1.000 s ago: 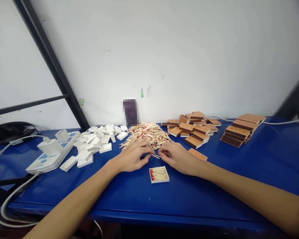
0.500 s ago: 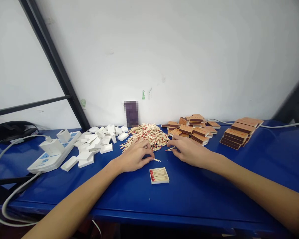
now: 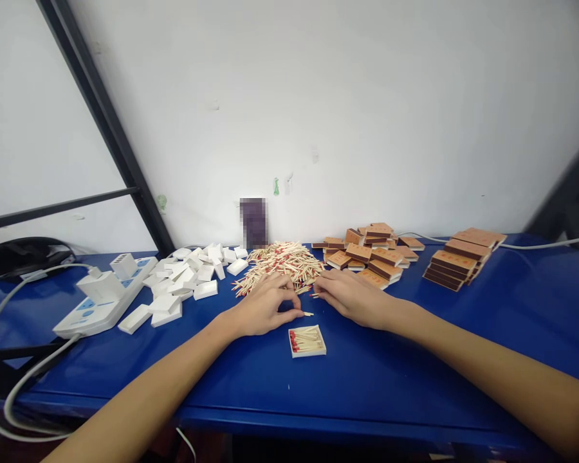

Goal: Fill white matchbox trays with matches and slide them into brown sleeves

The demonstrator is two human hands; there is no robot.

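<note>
A small white tray [image 3: 293, 353] holding red-tipped matches sits on the blue table, just in front of both hands. My left hand [image 3: 270, 305] pinches matches, whose pale ends stick out to the right of its fingertips. To its right, my right hand [image 3: 347, 297] has its fingers closed on matches, with a red tip showing at the left of the fingertips. Behind the hands lies a loose heap of matches [image 3: 289, 260]. The hands are close together but do not touch.
White empty trays [image 3: 186, 276] are heaped at the left, beside a white power strip [image 3: 106, 305] with cables. Brown matchbox covers [image 3: 383, 254] lie piled right of the matches. Stacked matchboxes [image 3: 458, 257] stand farther right. A pixelated dark object [image 3: 254, 223] is by the wall.
My right hand has moved left, closer to my left hand. My left hand has shifted slightly right, and less of its matches shows beyond the fingertips.
</note>
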